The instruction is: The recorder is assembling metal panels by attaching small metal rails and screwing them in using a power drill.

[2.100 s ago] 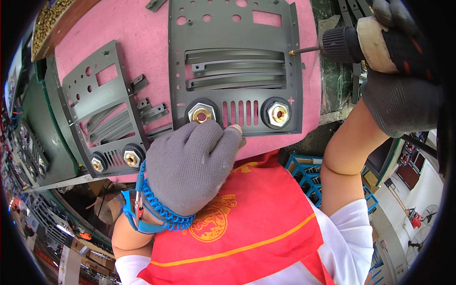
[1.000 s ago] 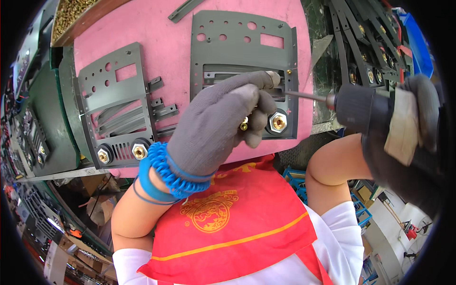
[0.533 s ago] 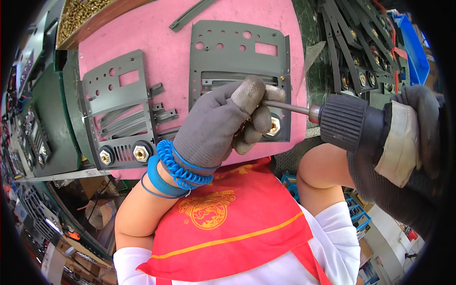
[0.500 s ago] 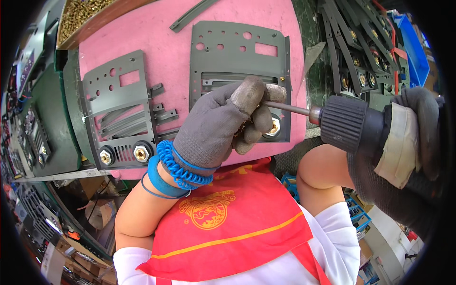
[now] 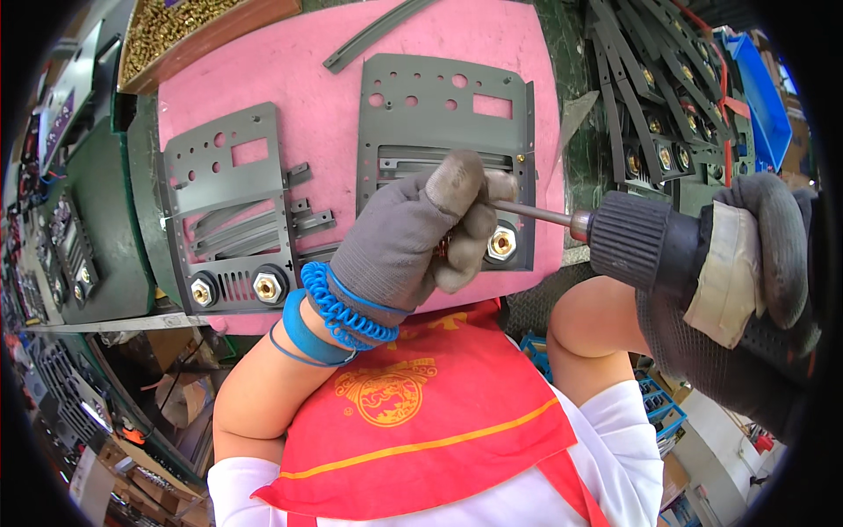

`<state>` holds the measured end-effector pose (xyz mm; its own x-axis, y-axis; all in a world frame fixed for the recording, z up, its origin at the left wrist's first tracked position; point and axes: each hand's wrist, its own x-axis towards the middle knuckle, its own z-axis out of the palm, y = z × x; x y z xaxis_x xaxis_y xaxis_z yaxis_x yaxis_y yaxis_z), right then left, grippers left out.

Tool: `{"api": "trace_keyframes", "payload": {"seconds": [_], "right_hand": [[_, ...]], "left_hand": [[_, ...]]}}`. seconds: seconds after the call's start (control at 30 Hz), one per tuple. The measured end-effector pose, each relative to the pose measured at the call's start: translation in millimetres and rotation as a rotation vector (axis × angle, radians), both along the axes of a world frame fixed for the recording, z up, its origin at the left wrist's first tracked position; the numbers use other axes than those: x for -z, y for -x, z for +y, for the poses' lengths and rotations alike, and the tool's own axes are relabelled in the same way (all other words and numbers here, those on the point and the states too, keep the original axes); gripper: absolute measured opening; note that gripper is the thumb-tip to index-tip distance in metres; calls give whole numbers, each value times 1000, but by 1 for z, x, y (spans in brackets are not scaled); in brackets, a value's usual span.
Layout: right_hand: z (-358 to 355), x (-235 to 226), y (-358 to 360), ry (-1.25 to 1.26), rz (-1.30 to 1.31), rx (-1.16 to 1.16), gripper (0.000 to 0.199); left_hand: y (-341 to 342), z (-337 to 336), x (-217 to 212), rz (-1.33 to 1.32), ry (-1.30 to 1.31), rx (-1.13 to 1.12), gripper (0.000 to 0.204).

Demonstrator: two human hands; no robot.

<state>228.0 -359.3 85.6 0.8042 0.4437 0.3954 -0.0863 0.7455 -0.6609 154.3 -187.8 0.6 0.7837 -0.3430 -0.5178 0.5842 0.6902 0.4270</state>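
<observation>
Grey metal panel lies flat on the pink mat that covers the worktop, directly ahead of us. We see round and rectangular cut-outs in its upper part, horizontal slots across its middle and a brass terminal nut at its lower right. Our left hand, in a grey glove, rests on the lower middle of the panel; its fingers curl around the tip of the driver bit and pinch it near the slots. Our right hand, also gloved, is clenched around the body of the power screwdriver, which points left toward the panel. A blue coiled wrist strap circles the left wrist. A second grey panel with two brass nuts lies on the mat to the left, apart from the first. A tray of brass fasteners sits at the top left, and more grey panels are stacked at the right.
</observation>
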Motion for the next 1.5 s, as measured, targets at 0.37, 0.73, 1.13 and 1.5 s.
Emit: {"api": "trace_keyframes", "payload": {"seconds": [0.37, 0.73, 1.13, 1.5], "right_hand": [[3, -1, 6, 2, -22, -11, 32], [-11, 4, 1, 37, -11, 36, 33], [-44, 35, -27, 87, 24, 94, 34], [-107, 43, -37, 116, 65, 124, 35]], "left_hand": [[5, -5, -3, -5, 24, -19, 61], [23, 23, -33, 80, -315, 132, 46], [50, 5, 0, -1089, -1850, 452, 30], [55, -7, 16, -1034, -1737, 464, 31]]}}
